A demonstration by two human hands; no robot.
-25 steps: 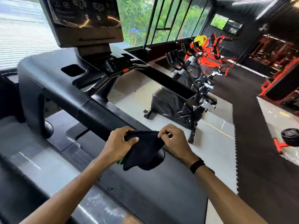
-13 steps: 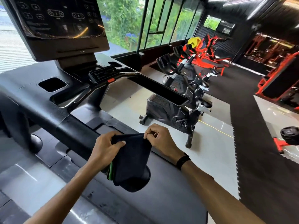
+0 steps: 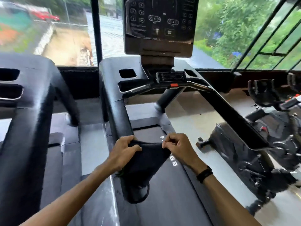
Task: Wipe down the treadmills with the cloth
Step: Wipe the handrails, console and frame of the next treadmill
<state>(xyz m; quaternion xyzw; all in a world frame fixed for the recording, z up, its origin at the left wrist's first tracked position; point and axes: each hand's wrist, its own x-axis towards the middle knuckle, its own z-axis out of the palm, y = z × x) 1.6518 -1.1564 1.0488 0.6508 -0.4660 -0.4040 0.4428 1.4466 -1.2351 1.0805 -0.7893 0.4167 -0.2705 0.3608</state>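
Both hands [image 3: 125, 150] [image 3: 177, 149] keep cloth [image 3: 146, 160]; treadmill [image 3: 114, 98] now ahead.

1. Two treadmills: one [image 3: 162, 201] under the hands, one [image 3: 29, 128] to their left.
2. One dark cloth [image 3: 143, 162] between the two hands.
3. Two hands: left hand [image 3: 123, 152], right hand [image 3: 177, 147].
4. One exercise bike [image 3: 254, 144] to their right.
5. One wristband [image 3: 204, 174].
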